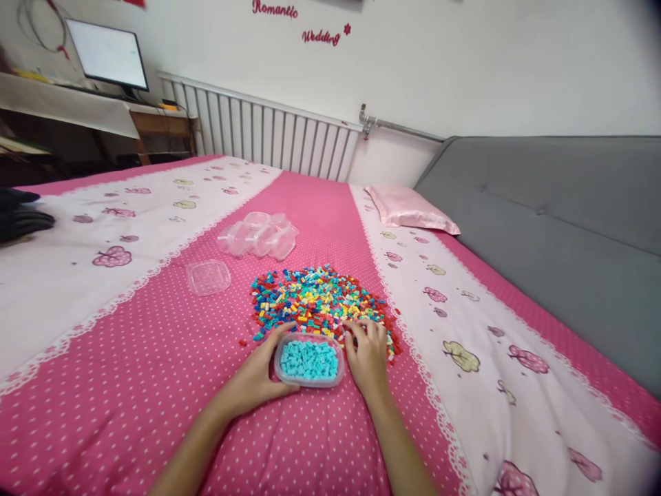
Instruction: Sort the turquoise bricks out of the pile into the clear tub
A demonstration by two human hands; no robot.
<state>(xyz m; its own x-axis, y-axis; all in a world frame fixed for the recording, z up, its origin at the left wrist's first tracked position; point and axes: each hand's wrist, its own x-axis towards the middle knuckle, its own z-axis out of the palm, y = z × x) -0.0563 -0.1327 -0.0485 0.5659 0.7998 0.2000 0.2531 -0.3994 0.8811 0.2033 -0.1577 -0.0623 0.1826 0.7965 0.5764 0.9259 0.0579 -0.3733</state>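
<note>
A small clear plastic tub (338, 375) filled with turquoise toy bricks (310, 360) sits in front of me on the bed. My left hand (266, 368) is wrapped round the tub's left side, thumb at the near edge and fingers at the far edge. Just beyond the tub spreads a heap of small mixed-colour toy bricks (315, 300), in red, blue, yellow, turquoise and white. At the heap's near right edge is my right hand (368, 351), its fingers curled with thumb and forefinger close together. Whatever lies between those fingertips is too small to make out.
Several clear plastic tubs (258, 234) lie grouped beyond the heap, with a clear lid (209, 277) to their left. A pink pillow (410, 210) rests by the grey headboard (547, 200). At far left lies a black glove-like object (23, 215); a monitor (107, 55) stands behind.
</note>
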